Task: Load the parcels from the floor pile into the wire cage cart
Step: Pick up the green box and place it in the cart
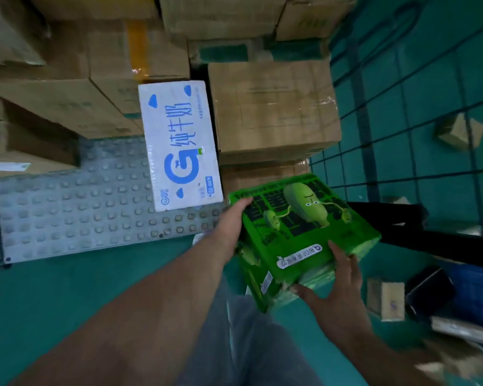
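Gripped by 2 hands, the green box (299, 235) is held above the teal floor (67, 302) at 4 o'clock in the head view. The left hand (234, 221) clasps its far left edge; the right hand (339, 285) pinches its near corner, thumb on top. At its 11 o'clock a white milk carton (179, 146) sits on the cart's studded deck (67, 213), brown cartons (273, 107) at 12 o'clock, wire mesh wall (361, 121) at 2 o'clock.
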The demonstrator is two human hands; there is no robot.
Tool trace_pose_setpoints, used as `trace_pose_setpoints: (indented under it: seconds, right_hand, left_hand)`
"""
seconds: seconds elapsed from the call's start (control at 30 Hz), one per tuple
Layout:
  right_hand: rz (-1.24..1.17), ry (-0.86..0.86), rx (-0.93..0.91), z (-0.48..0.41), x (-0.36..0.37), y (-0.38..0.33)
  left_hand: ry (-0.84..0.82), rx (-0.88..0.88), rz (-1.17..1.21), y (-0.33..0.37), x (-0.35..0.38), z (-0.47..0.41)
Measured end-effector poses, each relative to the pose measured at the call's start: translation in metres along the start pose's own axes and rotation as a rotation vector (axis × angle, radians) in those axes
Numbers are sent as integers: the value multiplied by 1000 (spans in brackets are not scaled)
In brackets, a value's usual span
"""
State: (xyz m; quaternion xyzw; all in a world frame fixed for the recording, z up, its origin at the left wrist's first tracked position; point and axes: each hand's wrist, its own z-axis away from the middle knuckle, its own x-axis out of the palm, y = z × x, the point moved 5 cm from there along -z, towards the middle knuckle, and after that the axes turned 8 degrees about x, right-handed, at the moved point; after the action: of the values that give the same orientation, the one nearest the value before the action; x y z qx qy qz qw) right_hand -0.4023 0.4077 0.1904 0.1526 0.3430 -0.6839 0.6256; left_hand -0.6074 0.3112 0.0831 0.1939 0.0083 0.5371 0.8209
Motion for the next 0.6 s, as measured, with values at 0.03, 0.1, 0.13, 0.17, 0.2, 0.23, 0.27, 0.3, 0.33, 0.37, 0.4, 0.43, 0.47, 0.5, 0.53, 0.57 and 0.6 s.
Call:
trace_pose_setpoints:
  seconds: [0.03,0.1,0.13,0.17,0.2,0.23,0.27,0.3,0.33,0.37,0.4,0.43,0.47,0.5,0.53,0.57,0.6]
  right_hand:
    - [-12,36,2,-3,6,-6]
    - [-49,95,13,-10,23,-23]
    - [-57,104,18,-15,33,-34]
    - [-51,101,14,-22,43,-45]
    - [-19,94,0,-32,52,-57]
    - [33,89,-18,-44,60,-69]
    - [105,76,-40,-54,64,-79]
    - [155,71,-56,-65,67,-89]
    - [189,81,-76,-77,67,-98]
    - [218,98,-100,-87,65,-106]
    - [236,111,-130,-95,62,-114]
    - [264,116,-169,-102,58,-121]
    - [307,109,-220,-107,55,-126]
    - [340,87,-263,-110,53,-128]
    - [338,54,-289,-110,49,-127]
    - [311,30,-310,-111,46,-124]
    - [263,41,-311,-109,42,-118]
  left_hand:
    - [-17,-12,2,4,3,-7]
    - [-70,-28,24,9,15,-15]
    - [-84,-29,44,9,18,-17]
    - [-90,-26,67,10,20,-17]
    - [-110,-15,103,11,20,-19]
    - [-128,6,144,16,19,-24]
    - [-124,22,187,21,15,-22]
    - [-122,29,173,28,13,-21]
    - [-107,50,126,37,13,-18]
    - [-95,65,48,41,13,-13]
    - [-71,61,-38,43,13,-6]
    - [-56,9,-129,39,13,-2]
    - [-36,-57,-195,34,11,4]
    - [-25,-128,-249,28,8,8]
    - [-17,-177,-305,23,5,10]
    - [-23,-182,-363,15,2,5]
    - [-44,-166,-397,12,4,3]
